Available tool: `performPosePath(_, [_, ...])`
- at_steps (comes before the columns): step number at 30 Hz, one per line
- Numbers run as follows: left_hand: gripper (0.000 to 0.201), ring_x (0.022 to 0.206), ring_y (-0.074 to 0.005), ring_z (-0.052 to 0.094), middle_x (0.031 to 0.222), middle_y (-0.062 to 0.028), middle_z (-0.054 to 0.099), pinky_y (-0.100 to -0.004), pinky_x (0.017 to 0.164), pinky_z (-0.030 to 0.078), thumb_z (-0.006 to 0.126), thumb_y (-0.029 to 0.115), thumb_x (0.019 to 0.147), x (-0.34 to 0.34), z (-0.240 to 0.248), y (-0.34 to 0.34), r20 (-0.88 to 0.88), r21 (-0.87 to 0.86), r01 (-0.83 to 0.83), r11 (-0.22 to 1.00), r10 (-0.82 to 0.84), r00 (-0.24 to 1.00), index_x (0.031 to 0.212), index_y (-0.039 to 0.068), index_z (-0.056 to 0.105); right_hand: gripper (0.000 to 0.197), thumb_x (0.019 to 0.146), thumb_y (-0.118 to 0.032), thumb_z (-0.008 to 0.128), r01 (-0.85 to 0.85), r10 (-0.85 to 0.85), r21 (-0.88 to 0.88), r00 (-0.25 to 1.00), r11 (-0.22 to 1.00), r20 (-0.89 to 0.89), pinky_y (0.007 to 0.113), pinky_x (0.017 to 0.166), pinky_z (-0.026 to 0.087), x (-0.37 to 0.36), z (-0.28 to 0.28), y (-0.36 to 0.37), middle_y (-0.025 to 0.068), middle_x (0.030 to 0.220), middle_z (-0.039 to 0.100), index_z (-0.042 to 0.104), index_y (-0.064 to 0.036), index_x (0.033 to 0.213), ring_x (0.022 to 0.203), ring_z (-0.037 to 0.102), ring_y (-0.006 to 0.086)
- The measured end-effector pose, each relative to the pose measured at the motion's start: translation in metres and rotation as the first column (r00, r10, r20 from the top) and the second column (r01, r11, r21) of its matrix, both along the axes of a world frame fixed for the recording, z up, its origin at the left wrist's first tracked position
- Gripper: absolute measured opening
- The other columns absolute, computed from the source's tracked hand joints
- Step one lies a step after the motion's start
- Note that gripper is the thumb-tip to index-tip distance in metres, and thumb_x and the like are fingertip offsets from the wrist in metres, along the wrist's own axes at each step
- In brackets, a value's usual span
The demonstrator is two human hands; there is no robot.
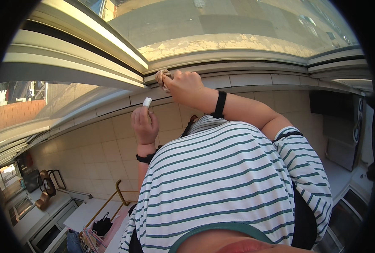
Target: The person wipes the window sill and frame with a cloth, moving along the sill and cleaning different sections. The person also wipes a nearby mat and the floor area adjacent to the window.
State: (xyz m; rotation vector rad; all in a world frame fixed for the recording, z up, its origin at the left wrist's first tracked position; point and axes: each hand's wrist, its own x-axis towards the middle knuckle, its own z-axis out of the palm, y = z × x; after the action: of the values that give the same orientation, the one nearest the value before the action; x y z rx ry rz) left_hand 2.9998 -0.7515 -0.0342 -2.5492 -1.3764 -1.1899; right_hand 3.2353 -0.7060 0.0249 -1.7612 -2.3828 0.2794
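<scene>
My right hand (186,87) is closed round a bunched beige-and-brown cloth (164,80). It presses the cloth to the window frame (221,67), where the upright sash post meets the bottom track. Lower and to the left, my left hand (143,126) is raised in front of the tiled wall below the sill. Its fingers are closed on a small white block (147,102) that sticks up past the fingertips; what the block is made of cannot be made out. Black bands circle both wrists.
A sliding window sash (82,46) stands at the left, with a wide glass pane (238,25) ahead. White tiles (250,80) line the sill. At lower left are a yellow metal rack (119,194) and hanging clothes (102,225). A dark panel (328,103) is at right.
</scene>
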Motion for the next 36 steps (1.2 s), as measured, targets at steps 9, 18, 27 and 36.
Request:
performPosePath(9, [0.035,0.095,-0.0348,0.063,0.101,-0.0137,0.065,-0.0459,0.083,0.051,0.066,-0.002,0.088,0.037,-0.005,-0.019,0.079,-0.074,-0.091,0.993,0.097,0.992,0.122,0.003,0.06,0.04,0.09,-0.035,0.078,0.093,-0.134,-0.272,0.982,0.958,-0.136,0.039,0.079,0.058,0.135,0.048,-0.045,0.0103,0.101,0.073,0.067,-0.0148,0.123,0.094,0.074,0.0274])
performPosePath(18, [0.034,0.095,-0.0338,0.062,0.1,-0.0125,0.065,-0.0455,0.085,0.051,0.067,-0.003,0.088,0.094,-0.011,-0.022,0.083,-0.117,0.007,0.993,0.003,0.997,0.12,0.003,0.06,0.057,0.099,-0.036,0.077,0.082,-0.55,-0.57,0.401,0.818,-0.732,0.025,0.093,0.051,0.303,0.059,-0.115,0.0019,0.115,0.065,0.053,-0.0027,0.138,0.104,0.059,0.0082])
performPosePath(27, [0.028,0.092,-0.0338,0.064,0.099,-0.0132,0.067,-0.0435,0.085,0.052,0.068,-0.002,0.09,0.142,0.009,-0.007,0.082,-0.038,0.128,0.991,-0.125,0.989,0.117,0.001,0.061,0.041,0.101,-0.031,0.075,0.246,-0.663,-0.642,0.006,0.726,-0.748,0.024,0.064,0.06,0.344,0.064,-0.162,0.0043,0.106,0.074,0.066,-0.0022,0.129,0.087,0.072,0.0098])
performPosePath(36, [0.032,0.095,-0.0335,0.065,0.098,-0.0122,0.067,-0.0435,0.086,0.053,0.069,-0.003,0.086,0.117,0.011,-0.017,0.077,-0.047,0.044,0.998,-0.04,0.996,0.116,0.004,0.062,0.027,0.102,-0.029,0.072,0.507,-0.739,-0.597,0.126,0.621,-0.662,0.026,0.059,0.05,0.312,0.062,-0.131,0.0005,0.085,0.068,0.071,-0.0025,0.102,0.066,0.06,0.008])
